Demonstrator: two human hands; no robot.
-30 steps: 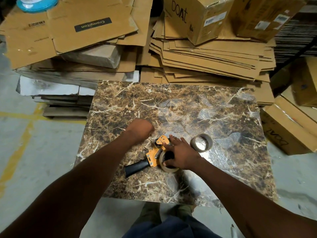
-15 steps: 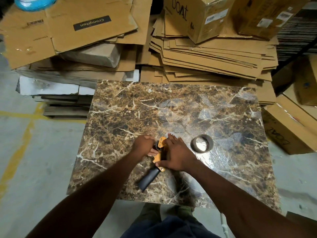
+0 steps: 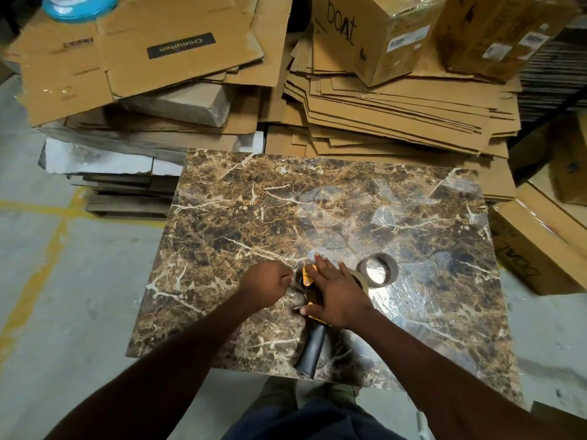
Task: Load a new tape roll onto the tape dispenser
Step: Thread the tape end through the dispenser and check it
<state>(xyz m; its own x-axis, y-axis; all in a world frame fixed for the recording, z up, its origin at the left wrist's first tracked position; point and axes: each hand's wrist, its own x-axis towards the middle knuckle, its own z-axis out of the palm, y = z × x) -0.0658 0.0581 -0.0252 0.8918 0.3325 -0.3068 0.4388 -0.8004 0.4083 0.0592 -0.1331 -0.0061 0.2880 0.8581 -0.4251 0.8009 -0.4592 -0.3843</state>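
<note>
Swung handle-toward-the-wearer since earlier, orange black-handled tape dispenser (image 3: 313,331) lies pinned under flat-open right hand (image 3: 338,295); fisted left hand (image 3: 270,281), contents unclear, apparently threads tape; next, feed past roller.

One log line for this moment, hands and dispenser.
left hand: fisted at dispenser head | right hand: flat on dispenser | roll: under right hand | empty core: on table, apart

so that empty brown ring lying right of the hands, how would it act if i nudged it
The empty core looks like thin cardboard, so probably light. Lying flat on the glossy marble board, it would likely slide, not roll. It may crush if squeezed.
</note>
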